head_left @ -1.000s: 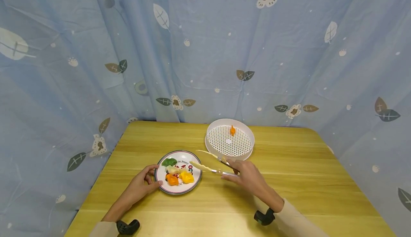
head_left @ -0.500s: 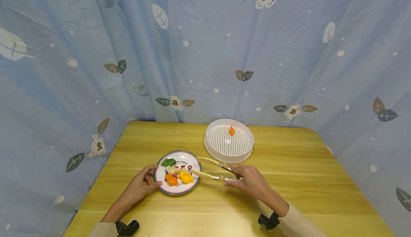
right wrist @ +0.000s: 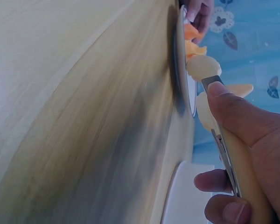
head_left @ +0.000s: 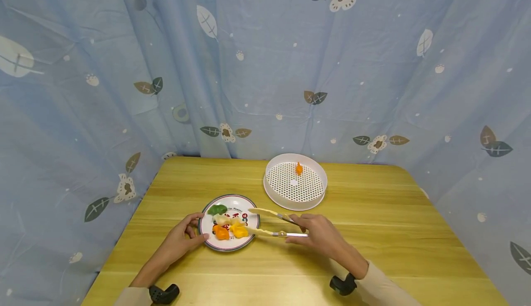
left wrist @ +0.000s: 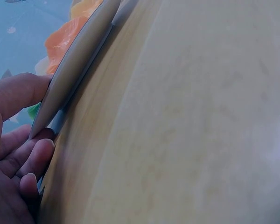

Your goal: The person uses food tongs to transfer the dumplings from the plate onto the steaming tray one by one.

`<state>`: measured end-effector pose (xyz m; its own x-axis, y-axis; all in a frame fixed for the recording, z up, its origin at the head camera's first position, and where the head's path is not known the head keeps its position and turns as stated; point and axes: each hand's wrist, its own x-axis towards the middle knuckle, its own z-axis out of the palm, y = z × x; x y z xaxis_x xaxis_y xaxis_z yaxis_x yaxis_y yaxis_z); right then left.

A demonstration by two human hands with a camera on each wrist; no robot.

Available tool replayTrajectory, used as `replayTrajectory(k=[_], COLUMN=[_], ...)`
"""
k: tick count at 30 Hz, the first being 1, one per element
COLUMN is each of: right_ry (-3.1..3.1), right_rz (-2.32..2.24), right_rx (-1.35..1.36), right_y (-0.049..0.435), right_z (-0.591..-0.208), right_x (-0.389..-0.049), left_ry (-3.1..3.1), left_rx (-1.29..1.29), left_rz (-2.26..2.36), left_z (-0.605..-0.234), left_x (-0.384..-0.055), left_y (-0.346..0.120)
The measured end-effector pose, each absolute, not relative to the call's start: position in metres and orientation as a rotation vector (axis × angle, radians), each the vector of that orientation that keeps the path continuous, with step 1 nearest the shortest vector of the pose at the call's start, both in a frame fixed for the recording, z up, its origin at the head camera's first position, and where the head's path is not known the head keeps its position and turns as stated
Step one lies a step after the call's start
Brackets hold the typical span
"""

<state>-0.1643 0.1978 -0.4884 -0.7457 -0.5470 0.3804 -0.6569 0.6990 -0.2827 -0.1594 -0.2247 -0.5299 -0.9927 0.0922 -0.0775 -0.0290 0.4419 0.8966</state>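
Note:
My left hand [head_left: 182,237] holds the left rim of a round white plate [head_left: 240,202], thumb on top and fingers at the underside in the left wrist view. On it lie green [head_left: 217,209], pale [head_left: 221,220], orange [head_left: 221,232] and yellow [head_left: 238,230] dumpling-like pieces. My right hand [head_left: 321,234] grips metal tongs [head_left: 286,234] with pale yellow tips. Those tips stand spread apart over the plate's right side, the nearer one at the yellow piece. Whether it touches is unclear. Nothing is pinched between them.
A white round steamer tray [head_left: 292,202] with a perforated floor stands behind the plate, to its right. One small orange piece [head_left: 299,169] sits inside it near the back. The wooden table [head_left: 373,214] meets a blue patterned curtain [head_left: 265,66] behind and at the sides.
The tongs drew back slightly to the right, then came left again and lower over the plate, tips spread wider. My left hand and the plate stay put.

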Motion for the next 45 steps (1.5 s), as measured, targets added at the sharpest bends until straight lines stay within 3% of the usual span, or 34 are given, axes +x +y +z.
replayTrajectory(k=[21,45], right_ry=[-2.660,-2.586], right_rz=[0.569,0.663], right_rx=[1.027,0.939], right_y=[0.174,0.188], right_z=[-0.490,-0.479], right_x=[-0.172,-0.177], left_ry=[2.581,2.592], left_rx=[0.047,0.046], left_rz=[1.593,1.590], left_z=[-0.530,-0.529], left_x=[-0.159,-0.158], left_y=[-0.224,-0.223])
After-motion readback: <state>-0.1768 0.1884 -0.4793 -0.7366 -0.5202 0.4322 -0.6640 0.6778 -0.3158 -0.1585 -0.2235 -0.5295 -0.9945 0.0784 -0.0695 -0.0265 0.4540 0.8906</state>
